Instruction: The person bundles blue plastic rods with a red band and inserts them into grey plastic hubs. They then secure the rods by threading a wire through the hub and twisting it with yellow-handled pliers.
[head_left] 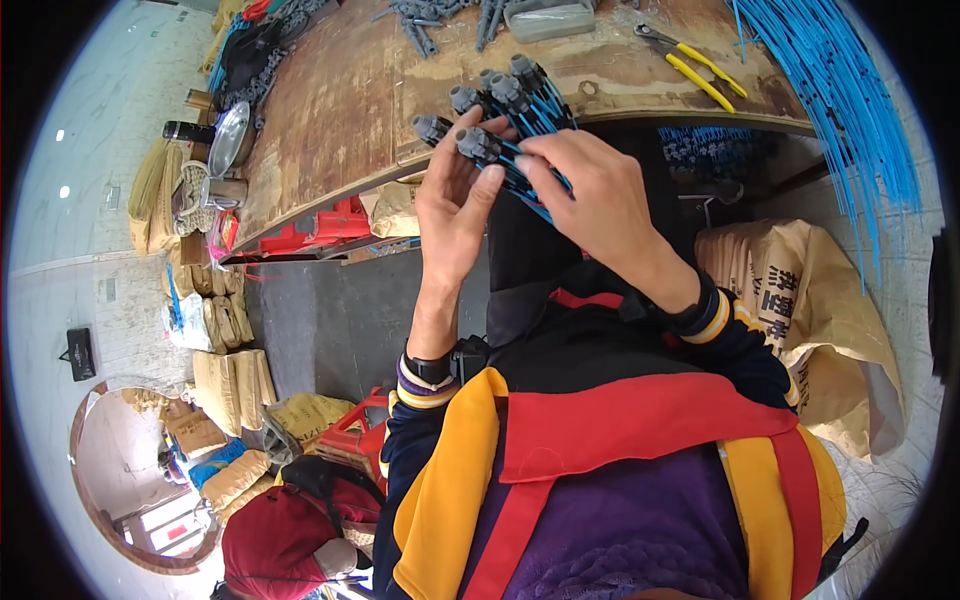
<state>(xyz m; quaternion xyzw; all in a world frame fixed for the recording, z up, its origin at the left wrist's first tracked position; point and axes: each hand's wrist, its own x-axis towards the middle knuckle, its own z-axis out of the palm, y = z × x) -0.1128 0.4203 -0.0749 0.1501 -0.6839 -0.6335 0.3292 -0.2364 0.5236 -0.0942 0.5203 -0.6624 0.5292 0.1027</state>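
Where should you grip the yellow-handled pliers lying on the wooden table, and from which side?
Grip the pliers by the two long yellow handles, coming from above and from the right. They lie flat with the handles spread toward the blue wires, while the short metal jaws point left.

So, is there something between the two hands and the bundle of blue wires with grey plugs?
Nothing visible is in the way. The left hand and the right hand both already grip the bundle of blue wires with grey plugs, held above the edge of the wooden table.
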